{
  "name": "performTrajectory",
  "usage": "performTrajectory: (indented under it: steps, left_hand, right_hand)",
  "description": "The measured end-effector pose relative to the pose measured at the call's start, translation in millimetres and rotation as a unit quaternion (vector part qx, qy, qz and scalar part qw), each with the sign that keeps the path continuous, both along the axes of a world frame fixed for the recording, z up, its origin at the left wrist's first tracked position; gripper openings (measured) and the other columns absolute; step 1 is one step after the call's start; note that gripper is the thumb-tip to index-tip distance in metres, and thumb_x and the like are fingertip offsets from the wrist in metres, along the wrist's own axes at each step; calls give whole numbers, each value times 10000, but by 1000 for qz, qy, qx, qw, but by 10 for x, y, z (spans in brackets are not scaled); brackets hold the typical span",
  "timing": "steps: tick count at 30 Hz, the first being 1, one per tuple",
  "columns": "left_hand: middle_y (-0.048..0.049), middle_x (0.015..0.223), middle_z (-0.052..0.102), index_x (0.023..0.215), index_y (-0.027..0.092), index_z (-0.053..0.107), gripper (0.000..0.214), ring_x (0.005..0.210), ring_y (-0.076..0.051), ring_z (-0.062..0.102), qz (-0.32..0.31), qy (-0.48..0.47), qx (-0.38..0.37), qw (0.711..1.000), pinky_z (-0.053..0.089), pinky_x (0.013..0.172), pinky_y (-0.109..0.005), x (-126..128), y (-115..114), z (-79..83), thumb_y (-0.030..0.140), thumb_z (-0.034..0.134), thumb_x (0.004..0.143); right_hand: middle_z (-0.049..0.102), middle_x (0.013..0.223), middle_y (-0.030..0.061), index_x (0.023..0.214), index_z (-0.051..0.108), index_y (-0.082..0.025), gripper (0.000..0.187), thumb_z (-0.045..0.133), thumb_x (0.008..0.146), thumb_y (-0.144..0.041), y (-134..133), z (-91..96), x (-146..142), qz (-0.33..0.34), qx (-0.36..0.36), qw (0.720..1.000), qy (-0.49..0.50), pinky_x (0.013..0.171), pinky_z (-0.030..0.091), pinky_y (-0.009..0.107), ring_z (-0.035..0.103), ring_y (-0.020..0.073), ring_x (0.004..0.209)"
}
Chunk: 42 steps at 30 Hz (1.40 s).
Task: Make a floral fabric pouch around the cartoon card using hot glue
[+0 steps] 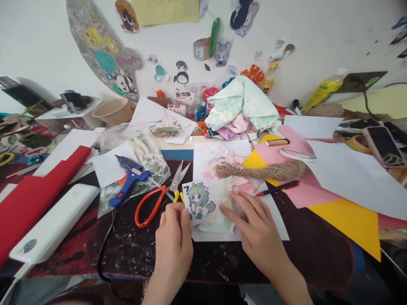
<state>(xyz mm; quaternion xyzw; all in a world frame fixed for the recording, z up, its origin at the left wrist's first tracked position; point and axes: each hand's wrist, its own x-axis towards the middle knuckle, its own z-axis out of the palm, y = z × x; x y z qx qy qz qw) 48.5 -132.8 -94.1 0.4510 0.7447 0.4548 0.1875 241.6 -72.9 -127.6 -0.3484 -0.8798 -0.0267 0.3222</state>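
Note:
My left hand (174, 237) pinches the lower left edge of a paper picture (199, 202) between thumb and fingers. The picture shows a cartoon pony with a green mane. My right hand (256, 222) lies with its fingers stretched out. Its fingertips rest on a pale, crumpled, see-through bundle (219, 224), whose kind I cannot make out. Under both lies a white sheet of paper (281, 228) with pink scraps (246, 185) on it. Just beyond my left hand are scissors (149, 207) with red and yellow handles, blades apart.
A blue glue gun (129, 182) lies at the left, beside a white power strip (57, 220) and a red folded strip (41, 190). Behind the sheet is a jute twine hank (263, 170), with a black pen (278, 187). Pink and yellow papers (349, 224) spread to the right.

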Motion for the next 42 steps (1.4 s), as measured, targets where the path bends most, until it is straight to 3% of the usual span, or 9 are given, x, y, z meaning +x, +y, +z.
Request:
performTrajectory:
  steps: [2,6,12,16,20,26,32,38,42]
  left_hand:
    - [-18,767,632,885,240,482,227,697,-214,578,16,38,-25,999,365,634,-312,19,0,-49,417,402,1002]
    - [-41,798,677,892,252,447,261,793,-258,632,20,26,-42,999,406,696,-347,1,-3,-88,466,362,1014]
    - [-50,846,693,908,248,446,242,785,-245,659,26,25,-29,999,411,660,-332,0,-6,-114,440,347,1018]
    - [-28,783,669,886,251,437,215,744,-234,655,34,42,-18,998,395,618,-314,6,-5,-133,406,358,1012]
    - [-35,803,680,902,251,443,206,769,-240,661,28,37,-10,999,408,634,-320,-3,-5,-152,400,357,1014]
    - [-60,848,699,920,249,450,229,777,-255,666,18,13,-7,1000,425,666,-342,-20,-3,-172,440,364,1013]
    - [-54,871,699,916,248,447,248,760,-236,648,12,-17,-2,1000,415,684,-339,-19,0,-153,454,359,1021]
    - [55,626,471,871,231,490,253,521,-130,415,1,-61,49,997,304,538,-263,-72,-5,-44,435,435,1008]
    - [43,676,507,878,220,533,263,584,-124,444,-36,-84,42,995,335,568,-245,-124,9,1,449,474,992]
  right_hand:
    - [614,1318,178,1150,714,-151,529,446,814,157,-18,-17,14,-26,30,999,31,994,489,564,531,343,1273]
    - [657,1215,183,1064,709,-109,393,527,818,138,-46,-9,34,-71,53,990,107,980,482,528,571,339,1191]
    - [653,1200,136,1104,685,-151,274,592,892,-3,-2,72,-53,-42,-19,994,95,981,454,492,570,303,1148]
    - [654,1001,93,970,683,-167,77,694,894,-162,74,110,-154,-55,-88,988,116,882,474,448,581,261,969]
    - [632,904,56,872,668,-186,73,739,866,-201,147,117,-251,-72,-154,982,83,829,464,429,563,252,900]
    - [630,859,39,775,580,-192,163,657,919,-189,194,79,-321,-92,-169,980,40,779,432,407,545,249,850]
    - [648,838,22,882,619,-204,123,558,978,-250,74,65,-79,-198,-138,948,210,718,436,324,573,191,775]
    - [701,885,-4,953,689,-240,88,609,934,-210,1,66,-11,-125,-215,921,299,716,469,276,605,157,780]
    - [661,818,-10,858,646,-224,102,604,894,-139,14,54,-4,-110,-208,920,312,691,459,277,572,147,737]
